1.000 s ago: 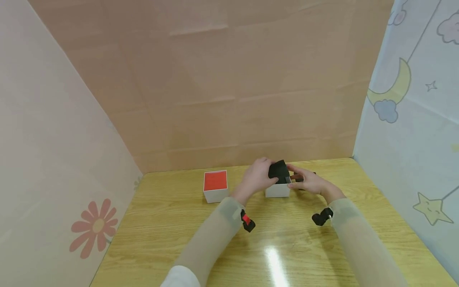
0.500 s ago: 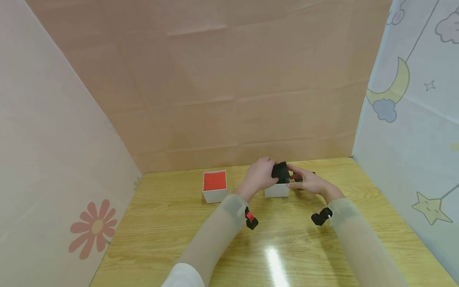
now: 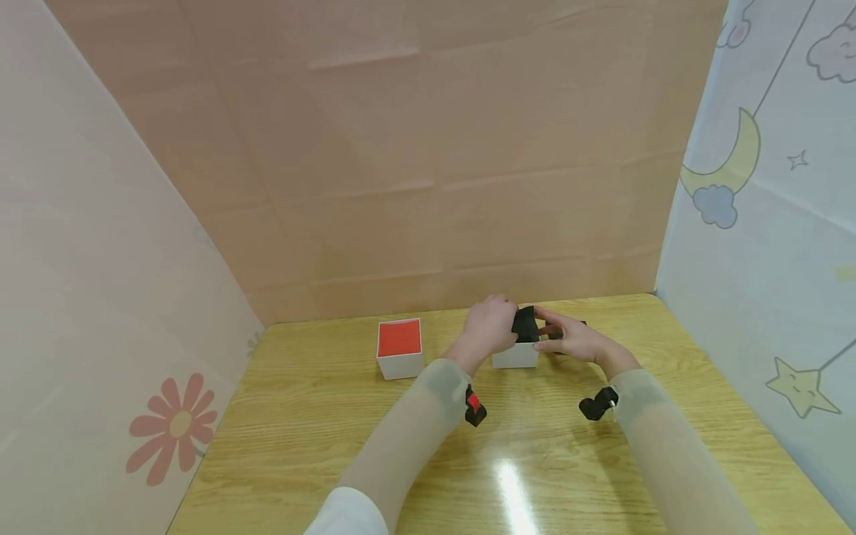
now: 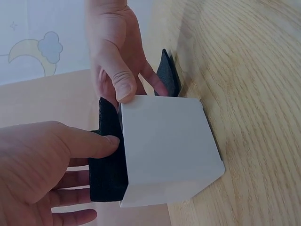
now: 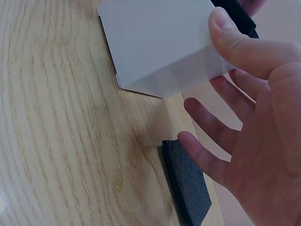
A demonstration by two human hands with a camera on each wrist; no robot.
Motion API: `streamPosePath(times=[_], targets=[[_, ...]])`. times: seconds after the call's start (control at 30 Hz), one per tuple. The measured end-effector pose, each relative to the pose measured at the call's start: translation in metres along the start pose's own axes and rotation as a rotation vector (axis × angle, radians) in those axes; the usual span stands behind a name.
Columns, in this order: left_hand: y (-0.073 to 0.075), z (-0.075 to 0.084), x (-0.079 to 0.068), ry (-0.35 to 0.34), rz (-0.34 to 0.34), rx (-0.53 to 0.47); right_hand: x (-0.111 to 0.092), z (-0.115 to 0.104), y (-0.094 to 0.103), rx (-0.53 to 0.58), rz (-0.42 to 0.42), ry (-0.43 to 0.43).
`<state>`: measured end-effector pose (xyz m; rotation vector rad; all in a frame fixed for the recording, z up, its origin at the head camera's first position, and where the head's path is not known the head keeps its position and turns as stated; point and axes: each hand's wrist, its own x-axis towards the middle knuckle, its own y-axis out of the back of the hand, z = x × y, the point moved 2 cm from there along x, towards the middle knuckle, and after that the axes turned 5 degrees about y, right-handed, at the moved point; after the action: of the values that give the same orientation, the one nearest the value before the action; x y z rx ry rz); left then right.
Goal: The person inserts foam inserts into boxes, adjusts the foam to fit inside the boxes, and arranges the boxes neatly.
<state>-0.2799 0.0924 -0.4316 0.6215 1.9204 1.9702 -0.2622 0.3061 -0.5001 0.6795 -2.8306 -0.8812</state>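
Observation:
A white box [image 3: 514, 358] stands upright on the table, turned sideways in the left wrist view. Out of its top sticks a black foam piece [image 4: 108, 157], its lower part hidden inside. My left hand [image 3: 489, 327] pinches this foam, thumb on the near face and fingers behind it. At the box's right top corner is my right hand [image 3: 580, 339]; its thumb [image 5: 225, 28] presses the wall, index finger reaching over the top side, the other fingers spread. Another black foam piece [image 5: 188, 181] lies on the table just right of the box, partly behind my right hand.
To the left a second white box [image 3: 401, 365] stands with a red top surface [image 3: 400, 338]. A brown wall covering [image 3: 428, 186] closes off the table's [image 3: 301, 416] back edge. Patterned walls flank both sides.
The black foam has sunk lower into the white box and shifted slightly right. My left hand has moved right with it, while the right hand stays nearly in place.

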Motion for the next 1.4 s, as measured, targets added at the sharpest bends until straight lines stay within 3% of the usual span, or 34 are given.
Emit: streamPosePath(times=[0.3, 0.73, 0.9, 1.03, 1.4], targets=[[-0.0008, 0.0018, 0.0023, 0.004, -0.002, 0.018, -0.0012, -0.0023, 0.0003, -0.010, 0.000, 0.011], [-0.0003, -0.0025, 0.0026, 0.005, 0.016, -0.091, -0.0004, -0.0010, -0.0003, -0.008, 0.001, -0.005], [0.0047, -0.0020, 0.0037, -0.004, 0.039, -0.047, -0.0002, -0.0001, -0.0004, -0.004, -0.001, 0.009], [0.0059, 0.0001, 0.0029, -0.002, 0.014, -0.031, -0.0004, 0.0001, 0.0006, 0.023, -0.002, 0.017], [0.0037, 0.0001, 0.0035, 0.054, -0.029, -0.178, -0.0013, 0.0003, -0.0003, 0.031, -0.004, 0.011]])
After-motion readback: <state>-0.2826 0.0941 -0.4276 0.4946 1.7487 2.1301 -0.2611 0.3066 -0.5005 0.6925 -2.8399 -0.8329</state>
